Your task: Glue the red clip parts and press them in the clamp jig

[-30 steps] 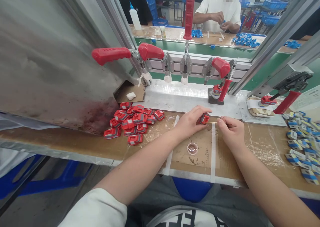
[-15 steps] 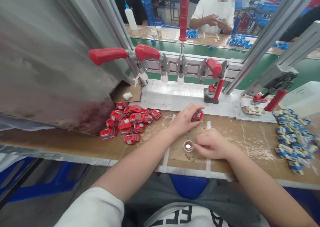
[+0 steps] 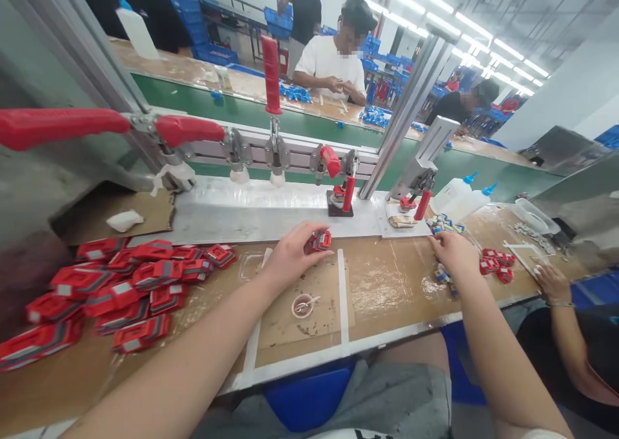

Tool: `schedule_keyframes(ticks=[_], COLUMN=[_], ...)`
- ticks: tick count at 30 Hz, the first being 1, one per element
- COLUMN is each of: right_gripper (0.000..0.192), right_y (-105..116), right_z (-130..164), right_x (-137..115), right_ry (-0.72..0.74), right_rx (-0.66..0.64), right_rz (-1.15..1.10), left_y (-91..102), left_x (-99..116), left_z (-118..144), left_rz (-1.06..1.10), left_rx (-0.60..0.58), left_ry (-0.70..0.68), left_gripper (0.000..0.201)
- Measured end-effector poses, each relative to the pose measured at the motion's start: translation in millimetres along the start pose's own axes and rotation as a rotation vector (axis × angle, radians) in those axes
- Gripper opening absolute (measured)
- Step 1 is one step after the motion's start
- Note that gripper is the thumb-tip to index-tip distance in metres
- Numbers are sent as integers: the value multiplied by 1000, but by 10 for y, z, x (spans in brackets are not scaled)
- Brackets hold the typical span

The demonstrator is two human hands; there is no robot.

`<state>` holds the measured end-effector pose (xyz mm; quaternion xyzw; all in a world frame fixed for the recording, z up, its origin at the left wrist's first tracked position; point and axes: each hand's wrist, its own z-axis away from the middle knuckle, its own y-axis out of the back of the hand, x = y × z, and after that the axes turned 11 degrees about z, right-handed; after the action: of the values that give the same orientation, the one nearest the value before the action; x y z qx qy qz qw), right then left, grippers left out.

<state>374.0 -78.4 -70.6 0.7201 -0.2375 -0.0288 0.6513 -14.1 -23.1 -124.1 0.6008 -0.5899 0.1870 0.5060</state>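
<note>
My left hand point(image 3: 293, 253) pinches a small red-and-grey plastic part point(image 3: 321, 240) above the bench, between thumb and fingers. Out to the right, my right hand point(image 3: 454, 253) is at the pile of small blue, yellow and white parts point(image 3: 443, 222). Its fingers are bent together, and whatever they hold is hidden. Below my left hand stands a small round cup point(image 3: 294, 309) with a thin white stick point(image 3: 309, 302) resting in it. A heap of red-and-grey parts point(image 3: 140, 276) lies to the left of my left forearm.
Toggle clamps with red handles point(image 3: 272, 75) are fixed along a metal rail behind the plate point(image 3: 242, 210). A black block point(image 3: 340, 205) sits under one clamp. White bottles point(image 3: 457, 197) and more red parts point(image 3: 496, 263) are at right, near a co-worker's hand point(image 3: 554, 281). Co-workers sit opposite.
My right hand has left the cup and reached right to the blue-and-yellow parts. A stick now rests in the cup. The view has swung right; my left hand still holds the red part.
</note>
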Motion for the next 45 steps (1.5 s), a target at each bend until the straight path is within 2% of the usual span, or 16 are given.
schedule_keyframes(ticks=[2, 4, 7, 10, 13, 16, 19, 21, 23, 26, 28, 29, 32, 36, 41, 45], right_gripper=[38, 35, 27, 25, 30, 33, 33, 33, 33, 33, 34, 34, 29, 22, 23, 22], right_y=[-73, -127, -182, -193, -128, 33, 200, 259, 281, 326, 397, 442, 577, 678, 748, 820], right_z=[-120, -168, -131, 17, 224, 406, 472, 437, 362, 244, 198, 189, 200, 236, 275, 274], right_x=[210, 279, 253, 118, -237, -800, -1349, -1599, -1733, -1759, -1701, -1660, -1525, -1421, -1487, -1585], right_ry=[-67, -48, 39, 170, 348, 584, 747, 756, 721, 703, 728, 749, 841, 1025, 1298, 1494], right_rx=[-131, -187, -137, -5, 62, 2, -36, -67, -150, -275, -237, -169, 134, 443, 551, 555], right_rz=[132, 184, 152, -101, -594, -951, -1009, -1035, -1097, -1144, -1095, -1045, -837, -525, -92, 73], left_y=[1, 8, 14, 4, -18, -34, -37, -35, -33, -36, -40, -41, -38, -36, -72, -78], left_x=[1, -15, -50, -73, -87, -106, -128, -142, -152, -161, -164, -164, -160, -155, -158, -136], left_z=[-16, -29, -37, -29, -13, 5, 26, 34, 35, 24, 12, 4, -20, -42, -22, 17], left_rz=[-6, -4, 35, 121, 176, 146, 106, 102, 105, 163, 304, 404, 679, 787, 769, 792], left_rx=[0, 7, 22, 30, 10, -17, -41, -52, -58, -54, -56, -65, -92, -117, -203, -239], left_ry=[-17, -11, 38, 51, 42, 5, -38, -35, -20, 8, 79, 128, 267, 321, 311, 375], left_gripper=[41, 42, 44, 45, 45, 47, 51, 55, 58, 58, 59, 63, 76, 82, 83, 83])
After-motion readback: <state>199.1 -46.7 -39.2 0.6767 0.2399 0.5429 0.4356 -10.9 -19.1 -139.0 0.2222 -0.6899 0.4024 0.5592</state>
